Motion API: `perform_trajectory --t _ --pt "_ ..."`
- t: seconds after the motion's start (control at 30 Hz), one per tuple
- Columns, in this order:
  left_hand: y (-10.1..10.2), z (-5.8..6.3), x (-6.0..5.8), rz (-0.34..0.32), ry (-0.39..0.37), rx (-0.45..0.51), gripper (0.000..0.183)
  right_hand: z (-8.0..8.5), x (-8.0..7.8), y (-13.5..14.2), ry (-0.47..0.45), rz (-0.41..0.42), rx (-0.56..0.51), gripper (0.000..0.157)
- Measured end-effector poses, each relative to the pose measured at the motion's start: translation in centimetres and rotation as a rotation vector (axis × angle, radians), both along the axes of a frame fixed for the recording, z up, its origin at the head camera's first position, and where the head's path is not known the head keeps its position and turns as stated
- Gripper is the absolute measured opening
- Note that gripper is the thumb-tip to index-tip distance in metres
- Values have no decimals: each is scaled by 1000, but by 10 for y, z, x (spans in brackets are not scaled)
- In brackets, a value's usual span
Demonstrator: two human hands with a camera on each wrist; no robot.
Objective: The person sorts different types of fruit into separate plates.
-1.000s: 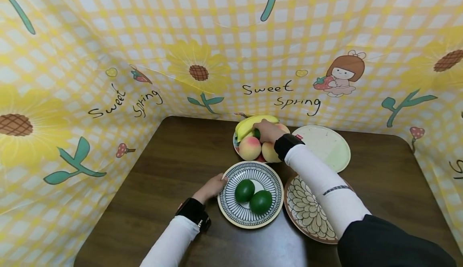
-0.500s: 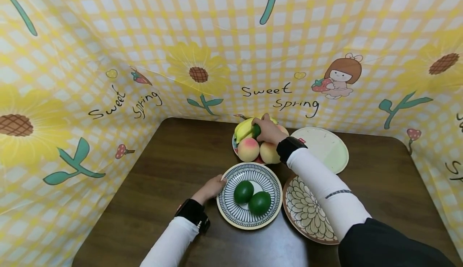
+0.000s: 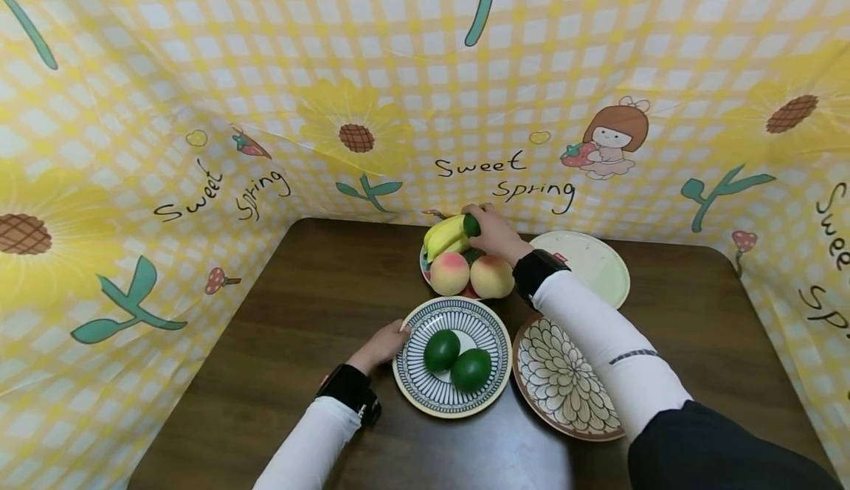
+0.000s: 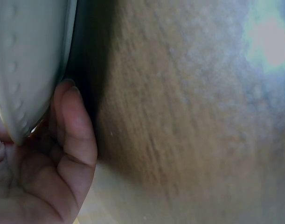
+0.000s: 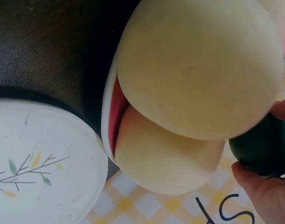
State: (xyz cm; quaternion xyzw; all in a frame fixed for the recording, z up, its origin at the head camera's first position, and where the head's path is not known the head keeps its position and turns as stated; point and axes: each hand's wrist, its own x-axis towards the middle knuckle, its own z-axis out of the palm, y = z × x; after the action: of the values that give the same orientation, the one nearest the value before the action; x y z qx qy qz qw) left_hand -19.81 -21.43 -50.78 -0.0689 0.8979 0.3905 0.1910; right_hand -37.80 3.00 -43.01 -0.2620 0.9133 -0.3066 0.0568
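Note:
My left hand [image 3: 383, 344] grips the left rim of a blue-and-white striped plate [image 3: 409, 390], with its fingers [image 4: 79, 128] curled beneath the edge in the left wrist view. Two dark green avocados [image 3: 441, 350] lie side by side on that plate. Behind it, my right hand [image 3: 496, 233] holds another avocado [image 3: 471, 225] between thumb and fingers, above the fruit plate [image 3: 423, 267]. Bananas [image 3: 443, 239] and peaches [image 3: 449, 274] fill the fruit plate, and a bit of another green fruit [image 3: 473, 255] shows among them. Large peaches [image 5: 198, 70] take up most of the right wrist view.
A brown-rimmed plate with a petal pattern [image 3: 564, 379] stands right of the striped plate, partly under my right sleeve. A pale oval plate [image 3: 591, 257] lies at the back right. Yellow checked cloth [image 3: 372, 47] walls in the wooden table [image 3: 319, 283].
My right hand has lifted the avocado up from among the fruit, uncovering the right peach. My left hand stays on the striped plate's rim.

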Motion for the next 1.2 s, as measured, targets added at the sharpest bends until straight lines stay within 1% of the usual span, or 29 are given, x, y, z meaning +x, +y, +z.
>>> perform_trajectory --t 0.17,0.27,0.37,0.5,0.7,0.83,0.93,1.0,1.07,1.2 --pt "0 -1 -1 7 -14 19 43 10 13 5 7 11 -56 61" --pt "0 -1 0 12 -16 16 42 14 24 6 43 45 -55 59" --pt "1 -1 1 10 -14 7 41 14 37 9 62 101 -58 57" --pt "1 0 1 12 -17 9 41 14 59 14 61 216 -46 57" --pt "0 1 2 6 -12 2 40 17 88 21 73 426 57 60" --pt "0 1 2 19 -22 18 41 12 102 19 31 507 110 63" --pt "0 1 3 32 -35 31 45 3 110 17 -4 534 148 60" --pt "1 2 3 31 -39 35 46 -4 115 15 -2 539 180 60" --pt "1 1 3 39 -49 43 46 -10 119 14 -17 527 211 62" --pt "2 1 3 39 -55 44 46 -20 122 12 -75 482 250 72"
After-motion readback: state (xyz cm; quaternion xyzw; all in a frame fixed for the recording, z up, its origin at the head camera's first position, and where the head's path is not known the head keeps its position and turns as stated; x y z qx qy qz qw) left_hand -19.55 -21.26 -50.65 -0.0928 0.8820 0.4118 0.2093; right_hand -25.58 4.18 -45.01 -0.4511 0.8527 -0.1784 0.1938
